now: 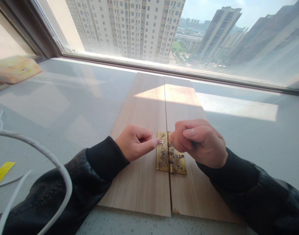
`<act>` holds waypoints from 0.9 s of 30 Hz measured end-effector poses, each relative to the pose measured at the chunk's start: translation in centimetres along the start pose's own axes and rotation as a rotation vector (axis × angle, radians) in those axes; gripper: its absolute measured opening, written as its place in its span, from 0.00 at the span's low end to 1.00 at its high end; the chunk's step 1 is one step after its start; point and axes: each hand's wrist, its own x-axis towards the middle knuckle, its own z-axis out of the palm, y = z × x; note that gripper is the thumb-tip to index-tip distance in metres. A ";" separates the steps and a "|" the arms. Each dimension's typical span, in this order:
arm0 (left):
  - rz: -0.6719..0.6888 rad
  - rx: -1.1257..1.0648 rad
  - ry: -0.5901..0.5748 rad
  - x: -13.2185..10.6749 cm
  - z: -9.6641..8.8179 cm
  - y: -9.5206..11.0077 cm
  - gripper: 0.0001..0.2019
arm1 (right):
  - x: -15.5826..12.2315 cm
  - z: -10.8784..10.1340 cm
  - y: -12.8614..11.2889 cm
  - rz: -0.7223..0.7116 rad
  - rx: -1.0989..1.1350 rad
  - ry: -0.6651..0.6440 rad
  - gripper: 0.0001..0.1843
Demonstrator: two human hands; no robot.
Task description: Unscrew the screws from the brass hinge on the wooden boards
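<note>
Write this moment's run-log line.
left hand: at hinge, thumb extended | right hand: curled, partly hiding hinge | boards: side by side

The right hand [200,142] covers part of the hinge [171,159]; anything within its curled fingers is hidden. Left of the left hand [138,143], a white cable [69,187] runs out of view.

High-rise room, window [164,69] onto towers [129,26]
</note>
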 end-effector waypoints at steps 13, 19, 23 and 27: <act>-0.012 -0.041 -0.031 0.0 -0.1 0.0 0.21 | -2.1 0.4 -1.0 -0.069 -0.344 0.393 0.10; 0.005 -0.041 -0.021 0.0 0.0 -0.1 0.22 | -1.8 2.0 0.8 -0.220 -0.231 0.411 0.13; 0.014 -0.032 -0.007 0.1 0.1 -0.1 0.21 | -0.8 1.2 0.3 -0.126 -0.151 0.214 0.18; 0.009 -0.027 -0.009 0.1 0.0 -0.1 0.21 | 0.5 -0.3 -0.8 0.063 0.057 -0.050 0.13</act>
